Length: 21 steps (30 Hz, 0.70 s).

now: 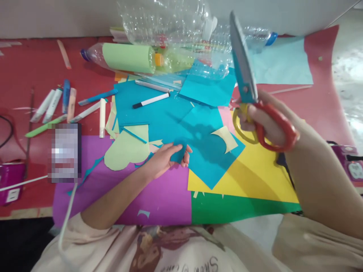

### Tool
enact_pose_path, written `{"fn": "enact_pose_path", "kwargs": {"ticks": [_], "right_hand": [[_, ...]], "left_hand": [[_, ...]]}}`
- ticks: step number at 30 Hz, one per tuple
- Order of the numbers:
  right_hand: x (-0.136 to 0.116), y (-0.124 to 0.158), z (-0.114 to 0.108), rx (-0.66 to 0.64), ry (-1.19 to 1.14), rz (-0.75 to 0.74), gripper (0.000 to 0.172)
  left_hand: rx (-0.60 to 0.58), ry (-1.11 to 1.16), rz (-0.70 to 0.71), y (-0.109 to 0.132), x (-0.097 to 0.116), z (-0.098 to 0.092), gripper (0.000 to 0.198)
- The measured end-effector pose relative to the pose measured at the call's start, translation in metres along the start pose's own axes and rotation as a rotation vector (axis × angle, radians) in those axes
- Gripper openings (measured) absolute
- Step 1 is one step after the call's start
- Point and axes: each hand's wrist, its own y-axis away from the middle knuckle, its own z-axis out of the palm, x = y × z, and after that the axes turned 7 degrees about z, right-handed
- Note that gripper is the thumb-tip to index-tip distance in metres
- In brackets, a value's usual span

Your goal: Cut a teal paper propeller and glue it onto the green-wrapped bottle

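Note:
Between the thumb and fingers of my left hand [168, 158] is a small piece of blue paper [178, 153]. My right hand [266, 121] is raised at the right, its fingers through the handles of a pair of scissors [244, 64] with one yellow and one red loop. The scissors' blades point up and lie close together. Under and beside my left hand are a blue paper sheet [210, 166] and a pale green scalloped cutout [127, 151]. A cream paper offcut [227, 139] with a curved edge lies to the right.
Clear plastic bottles [167, 22] and a bottle wrapped in green paper [127, 57] lie at the back. Several markers [53, 104] are scattered left, near a phone [66, 153] with a white cable. Purple [164, 200], yellow [263, 177] and green sheets [227, 207] cover the front.

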Motion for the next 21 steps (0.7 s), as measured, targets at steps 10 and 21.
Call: {"fn": "enact_pose_path", "kwargs": {"ticks": [10, 21], "right_hand": [[-0.006, 0.081, 0.019, -0.364, 0.123, 0.323, 0.066], [0.008, 0.092, 0.042, -0.556, 0.036, 0.274, 0.058]], "left_hand": [[0.032, -0.123, 0.105, 0.000, -0.003, 0.001, 0.023], [0.052, -0.219, 0.152, 0.000, -0.003, 0.001, 0.028]]}}
